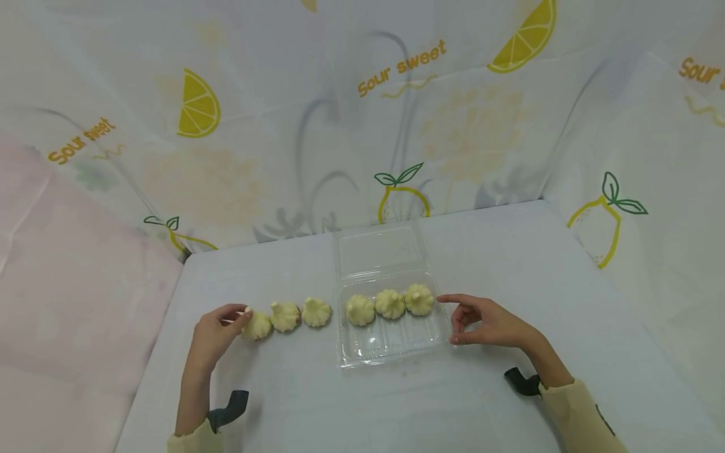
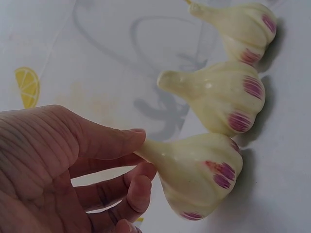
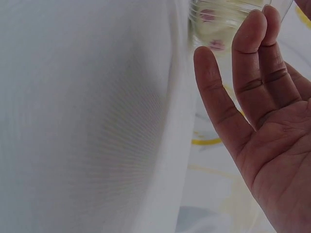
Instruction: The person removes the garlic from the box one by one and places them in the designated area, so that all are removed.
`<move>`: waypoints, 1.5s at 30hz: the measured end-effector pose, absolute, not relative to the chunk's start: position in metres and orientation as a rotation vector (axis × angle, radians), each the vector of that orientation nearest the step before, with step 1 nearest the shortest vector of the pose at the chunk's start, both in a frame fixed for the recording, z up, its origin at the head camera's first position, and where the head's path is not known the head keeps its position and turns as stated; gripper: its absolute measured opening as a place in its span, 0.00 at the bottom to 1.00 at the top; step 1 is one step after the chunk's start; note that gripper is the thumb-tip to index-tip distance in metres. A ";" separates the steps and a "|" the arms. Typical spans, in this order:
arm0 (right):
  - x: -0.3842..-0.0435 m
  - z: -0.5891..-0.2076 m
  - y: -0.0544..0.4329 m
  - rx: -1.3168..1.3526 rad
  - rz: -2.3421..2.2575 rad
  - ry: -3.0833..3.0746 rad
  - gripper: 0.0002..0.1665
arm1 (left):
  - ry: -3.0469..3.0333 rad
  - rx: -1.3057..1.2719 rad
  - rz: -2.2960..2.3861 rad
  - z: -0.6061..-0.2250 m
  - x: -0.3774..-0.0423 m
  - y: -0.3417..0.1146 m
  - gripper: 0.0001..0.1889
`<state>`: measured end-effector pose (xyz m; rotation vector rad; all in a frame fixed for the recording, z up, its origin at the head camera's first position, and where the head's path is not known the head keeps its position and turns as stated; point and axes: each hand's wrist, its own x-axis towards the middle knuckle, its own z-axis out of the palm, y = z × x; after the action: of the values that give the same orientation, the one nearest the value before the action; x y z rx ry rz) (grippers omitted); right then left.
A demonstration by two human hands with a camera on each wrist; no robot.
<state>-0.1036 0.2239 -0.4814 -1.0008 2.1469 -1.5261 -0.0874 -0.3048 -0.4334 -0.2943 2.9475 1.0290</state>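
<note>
My left hand pinches the stem of a garlic bulb between thumb and fingertips, at the left end of a row of three. Beside it lie a second garlic bulb and a third garlic bulb, cream with purple streaks low down. An open clear plastic box holds three more bulbs in a line along its back half, the rightmost bulb near the box's right wall. At that right side is my right hand, index finger extended and other fingers loosely bent; whether it touches the box is unclear.
The box's hinged lid lies folded back toward the lemon-print cloth that hangs behind the table. A white cover spreads over the tabletop. Black wrist mounts sit below both hands.
</note>
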 end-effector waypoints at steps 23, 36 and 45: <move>-0.102 -0.480 0.223 -0.997 -1.550 2.138 0.43 | 2.879 -0.222 1.068 -0.428 -0.085 -0.303 0.20; -0.103 -0.480 0.223 -1.011 -1.558 2.128 0.43 | 2.931 -0.206 1.037 -0.425 -0.083 -0.304 0.19; -0.104 -0.482 0.224 -1.019 -1.556 2.119 0.43 | 2.991 -0.190 1.025 -0.416 -0.082 -0.296 0.17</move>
<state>-0.1037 0.2235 -0.4815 -1.0190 2.1190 -1.5555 -0.0824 -0.2957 -0.4160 -0.1902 2.9912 1.0247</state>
